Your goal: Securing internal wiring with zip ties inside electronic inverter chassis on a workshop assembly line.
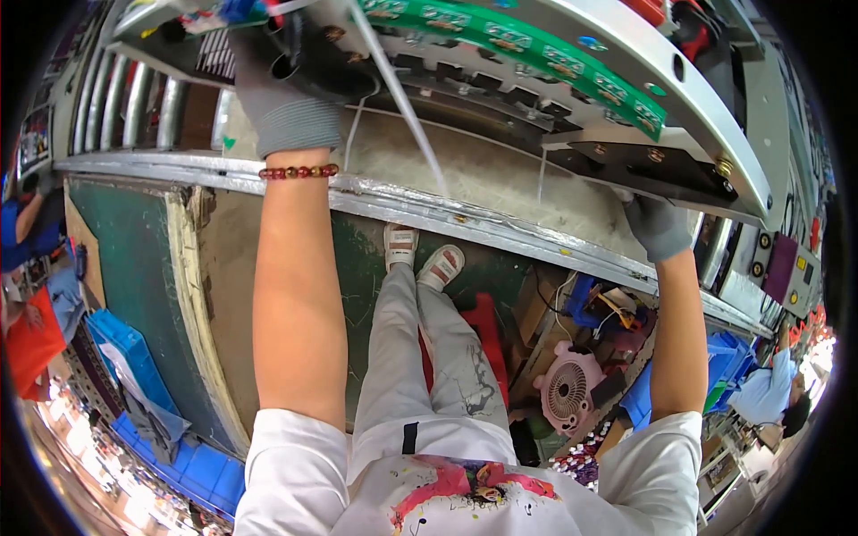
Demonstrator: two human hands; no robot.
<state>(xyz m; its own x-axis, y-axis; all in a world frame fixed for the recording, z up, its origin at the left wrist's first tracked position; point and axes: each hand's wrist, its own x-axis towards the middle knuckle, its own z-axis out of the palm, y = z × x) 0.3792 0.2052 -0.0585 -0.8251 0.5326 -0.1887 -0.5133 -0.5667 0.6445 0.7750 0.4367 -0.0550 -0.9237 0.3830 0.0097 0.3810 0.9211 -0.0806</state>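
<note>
A large white metal housing (706, 107) spans the top of the head view, tilted, with a long green circuit board (509, 37) along its inner side. Below the board run several small black parts (487, 82). My left hand (268, 89), in a grey glove, reaches into the housing's left end beside a black tube-like part (335, 76); its fingers are hidden. My right hand (657, 228), gloved in grey too, is curled against the lower edge of the housing's right end, its fingertips partly hidden. A white cable (398, 89) hangs down between my hands.
Beneath the housing lies a roller conveyor (138, 103) with a metal rail (500, 232) along its near side. Below the rail at right, a pink fan (569, 389) stands among boxes and wires. A purple-and-grey control box (786, 272) is at far right. Other people are at both sides.
</note>
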